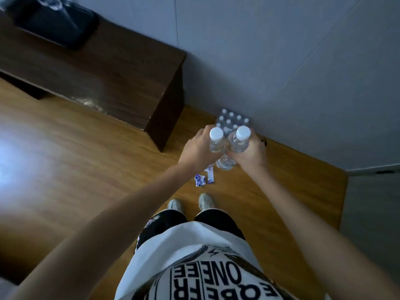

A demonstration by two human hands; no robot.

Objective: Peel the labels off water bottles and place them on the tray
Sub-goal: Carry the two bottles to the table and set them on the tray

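While the person stands and looks down, each hand holds a clear water bottle out in front of the body. The left hand (198, 146) has its fingers curled round the left bottle (216, 141), which has a white cap on top and shows no label. The right hand (249, 154) has its fingers curled round the right bottle (239, 140), which also has a white cap and shows no label. The two bottles are side by side and touch or almost touch; I cannot tell which. Under them, between the two hands, the end of a third clear bottle (226, 163) sticks out. It looks like the right hand holds it too, but I cannot tell for sure.

Down on the floor, just below the hands, lie small torn bits of blue and white label (204, 177). A bit farther away, next to the wall, sits a pack of bottles (232, 118) with many white caps showing.

The wooden floor (86, 159) is brown and shiny. The person's two light shoes (190, 203) stand on it, near the label bits. A dark wooden table (108, 68) stands at the left, against the grey wall (281, 61). On its far end sits a black tray (54, 24), well apart from the hands, with something clear and blurry on it.
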